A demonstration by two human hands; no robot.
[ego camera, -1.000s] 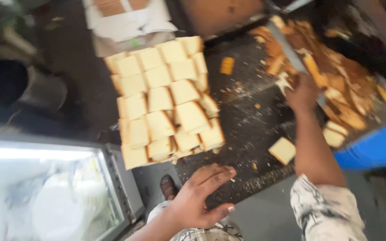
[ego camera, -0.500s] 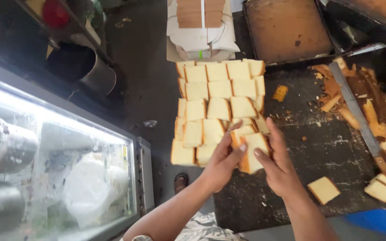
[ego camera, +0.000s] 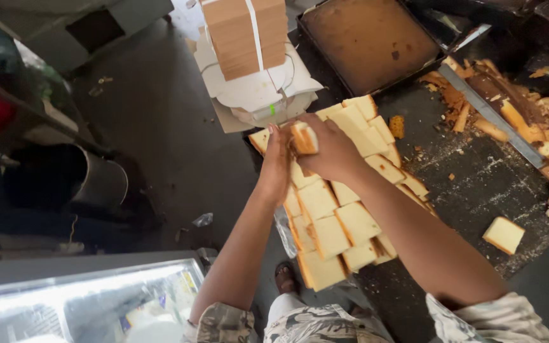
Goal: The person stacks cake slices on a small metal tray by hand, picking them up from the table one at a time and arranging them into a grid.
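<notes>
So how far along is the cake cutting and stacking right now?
Done: many cut cake squares lie in rows on the dark worktop, crust trimmings heaped beside the long knife. In hand: left hand and right hand grip one cake piece. Left: loose squares at the right, uncut slab in the baking tray.

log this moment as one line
hands: both on cake slice | below: cake squares on dark table | nearby: baking tray, long knife
</notes>
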